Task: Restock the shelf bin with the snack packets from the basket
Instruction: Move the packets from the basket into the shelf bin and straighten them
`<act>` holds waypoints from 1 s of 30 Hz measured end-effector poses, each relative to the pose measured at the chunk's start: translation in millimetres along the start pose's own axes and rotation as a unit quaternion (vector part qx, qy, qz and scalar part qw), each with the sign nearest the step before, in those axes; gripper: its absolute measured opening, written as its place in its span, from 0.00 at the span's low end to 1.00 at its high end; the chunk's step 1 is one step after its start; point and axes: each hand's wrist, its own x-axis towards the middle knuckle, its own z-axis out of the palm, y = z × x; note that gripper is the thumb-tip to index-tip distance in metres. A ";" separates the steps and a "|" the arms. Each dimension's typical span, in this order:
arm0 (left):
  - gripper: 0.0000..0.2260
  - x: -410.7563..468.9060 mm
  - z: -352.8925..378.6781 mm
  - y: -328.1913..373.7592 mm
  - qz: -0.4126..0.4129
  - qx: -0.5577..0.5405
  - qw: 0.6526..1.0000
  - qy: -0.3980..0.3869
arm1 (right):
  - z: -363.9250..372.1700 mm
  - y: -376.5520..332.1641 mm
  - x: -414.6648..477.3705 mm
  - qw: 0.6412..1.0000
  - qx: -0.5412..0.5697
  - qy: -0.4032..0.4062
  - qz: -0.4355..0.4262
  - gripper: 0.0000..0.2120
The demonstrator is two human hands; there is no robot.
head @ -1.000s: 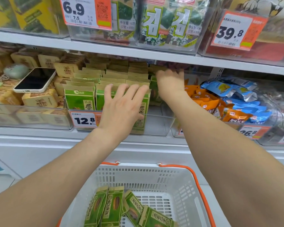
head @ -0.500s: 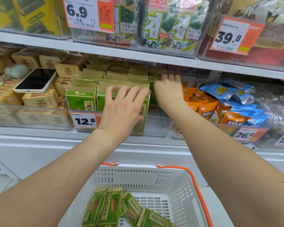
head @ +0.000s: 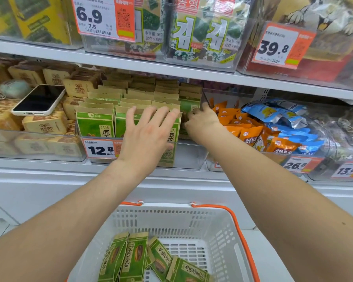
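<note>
The left hand (head: pixel 146 139) lies flat with fingers spread against the front row of green sunflower-seed packets (head: pixel 95 124) standing in the clear shelf bin (head: pixel 189 154). The right hand (head: pixel 202 121) curls its fingers around a packet at the bin's right end. More green packets (head: pixel 134 258) lie in the white basket (head: pixel 218 226) below.
</note>
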 end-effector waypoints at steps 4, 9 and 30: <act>0.42 -0.4 1.0 -0.4 0.000 0.000 1.000 -0.005 | 4.9 -2.2 5.3 0.999 -0.035 -0.033 0.010 0.29; 0.43 -1.8 0.2 -0.4 -0.003 -0.004 1.000 -0.016 | 4.6 -4.6 4.2 0.995 -0.072 -0.070 0.011 0.36; 0.07 -80.6 20.0 -2.5 0.126 0.006 0.922 -0.366 | 64.9 -107.9 -123.3 0.825 0.354 0.438 -0.058 0.08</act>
